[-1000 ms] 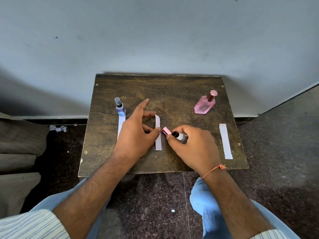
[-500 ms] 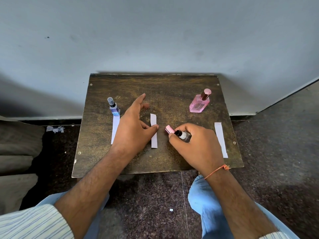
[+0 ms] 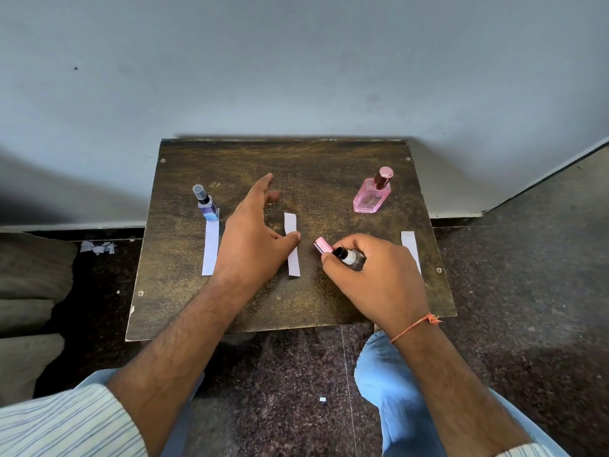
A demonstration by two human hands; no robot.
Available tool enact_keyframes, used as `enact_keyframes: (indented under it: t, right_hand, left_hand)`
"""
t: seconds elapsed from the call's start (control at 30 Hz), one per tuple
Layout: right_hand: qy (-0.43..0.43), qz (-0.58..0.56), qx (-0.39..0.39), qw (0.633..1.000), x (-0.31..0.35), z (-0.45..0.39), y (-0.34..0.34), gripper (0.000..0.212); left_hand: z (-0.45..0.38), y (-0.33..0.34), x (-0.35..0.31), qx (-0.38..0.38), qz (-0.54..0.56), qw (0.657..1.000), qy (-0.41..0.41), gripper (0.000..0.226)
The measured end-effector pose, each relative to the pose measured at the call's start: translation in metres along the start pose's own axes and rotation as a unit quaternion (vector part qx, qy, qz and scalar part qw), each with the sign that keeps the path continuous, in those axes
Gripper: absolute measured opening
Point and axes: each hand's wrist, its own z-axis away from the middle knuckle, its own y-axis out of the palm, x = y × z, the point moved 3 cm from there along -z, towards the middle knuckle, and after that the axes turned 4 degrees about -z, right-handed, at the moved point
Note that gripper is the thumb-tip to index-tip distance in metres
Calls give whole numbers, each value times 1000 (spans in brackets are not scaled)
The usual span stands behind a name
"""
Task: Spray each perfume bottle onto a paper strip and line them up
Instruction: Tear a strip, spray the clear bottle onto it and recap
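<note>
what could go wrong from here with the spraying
1. The small bottle in the right hand points sideways at the middle strip; mist may miss the narrow paper and wet the table.
2. Only the left hand's thumb pins that strip, so spray might shift it out of line.
3. The right strip lies under the right wrist and could get dragged.

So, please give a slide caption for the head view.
Right hand holds small bottle beside middle strip.
</note>
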Motion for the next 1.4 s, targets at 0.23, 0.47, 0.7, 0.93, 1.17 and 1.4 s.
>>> enact_keyframes:
  t: [0.23, 0.47, 0.7, 0.93, 1.17, 1.4]
  right_hand:
    - [-2, 3, 3, 1000, 0, 1, -2, 22]
    - [0, 1, 1, 1000, -2, 1, -3, 26]
    - [0, -5, 3, 1000, -3, 0, -5, 24]
    - [0, -18, 0, 1000, 0, 0, -6, 23]
    - [-37, -42, -22, 998, 10, 2, -3, 18]
    - [-63, -89, -20, 994, 19, 3, 5, 20]
  left_hand:
    - [0, 1, -1, -5, -4, 1000, -7, 103]
    - [-1, 2, -3, -13, -10, 1000, -8, 100]
    - [-3, 3, -3, -24, -85, 996, 5, 99]
    - [-1, 0, -5, -27, -11, 999, 13, 63]
    - [9, -3, -6, 70, 117, 990, 43, 22]
    - [12, -9, 4, 137, 188, 972, 36, 27]
